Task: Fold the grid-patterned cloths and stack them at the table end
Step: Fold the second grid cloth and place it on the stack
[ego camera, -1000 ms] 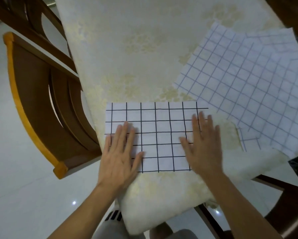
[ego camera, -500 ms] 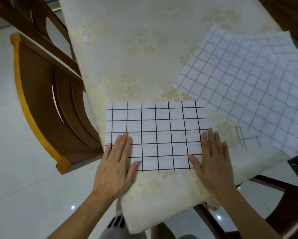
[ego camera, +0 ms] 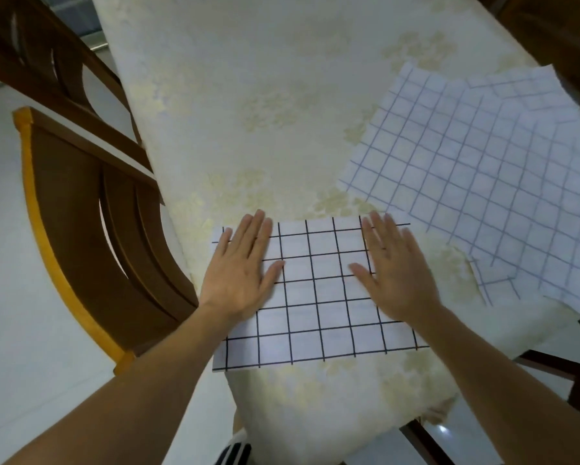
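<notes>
desk (ego camera: 281,112) with cream cover, wooden chair (ego camera: 80,246) at its left, unfolded cloths (ego camera: 466,182) overlapping on right side, folded cloth (ego camera: 318,297) at near end, left hand (ego camera: 241,273) and right hand (ego camera: 396,273) pressing flat on it, fingers straight, gripping nothing

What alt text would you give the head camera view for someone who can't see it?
A left hand and right hand press flat on a folded black-grid cloth at the near end of a cream-covered table. Unfolded blue-grid cloths lie spread to the right, and a wooden chair stands at the left.
</notes>
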A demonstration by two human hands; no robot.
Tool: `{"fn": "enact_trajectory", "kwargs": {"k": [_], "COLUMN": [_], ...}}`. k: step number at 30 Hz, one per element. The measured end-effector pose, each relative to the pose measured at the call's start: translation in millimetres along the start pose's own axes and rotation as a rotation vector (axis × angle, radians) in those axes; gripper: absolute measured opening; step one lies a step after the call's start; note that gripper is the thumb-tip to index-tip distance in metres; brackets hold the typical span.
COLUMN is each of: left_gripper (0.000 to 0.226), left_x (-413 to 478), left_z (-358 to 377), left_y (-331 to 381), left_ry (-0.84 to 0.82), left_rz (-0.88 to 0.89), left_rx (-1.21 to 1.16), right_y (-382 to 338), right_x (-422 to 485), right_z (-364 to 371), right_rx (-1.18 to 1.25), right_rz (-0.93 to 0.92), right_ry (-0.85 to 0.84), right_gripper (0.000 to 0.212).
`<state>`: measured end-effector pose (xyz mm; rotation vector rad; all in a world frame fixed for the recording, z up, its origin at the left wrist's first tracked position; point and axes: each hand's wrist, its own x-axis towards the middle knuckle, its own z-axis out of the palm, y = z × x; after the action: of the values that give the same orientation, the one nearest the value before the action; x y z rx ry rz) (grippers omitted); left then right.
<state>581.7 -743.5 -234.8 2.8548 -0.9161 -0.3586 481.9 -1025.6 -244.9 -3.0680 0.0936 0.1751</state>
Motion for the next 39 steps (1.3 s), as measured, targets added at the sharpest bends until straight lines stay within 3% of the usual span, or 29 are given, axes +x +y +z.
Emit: {"fn": "enact_trajectory", "kwargs": {"k": [5,12,18,24,28,39], "left_gripper": [0.072,0.078,0.073,0.071,0.067,0.056], "left_x": [-4,4,37,89,115,166], "left_z": [-4,-29,-64,-75,-77,-55], "left_y": [-7,-7,-1,53,97,168], "left_ry": [0.007,-0.118,-0.12,-0.156,-0.206,-0.296], "left_rz": [-0.04,-0.011,0.375,0.867,1.102,1.374], "left_rx": [-0.015,0.038,0.156,0.283,0.255,0.344], "right_y": [28,20,3,-13,-26,-33], "right_x": [-7,-9,-40,-84,-98,-100], "right_z": [-5,-26,-59,-75,-72,-37], "right_rx": [-0.004,-0.03,-0.003,0.022,0.061,0.111], "right_rz": [0.022,0.042,0.193,0.43,0.581,0.748], "right_ry": [0.017,-0.045,0.041,0.065,0.04,0.115], "right_gripper": [0.078,0.079,0.072,0.065,0.063,0.057]}}
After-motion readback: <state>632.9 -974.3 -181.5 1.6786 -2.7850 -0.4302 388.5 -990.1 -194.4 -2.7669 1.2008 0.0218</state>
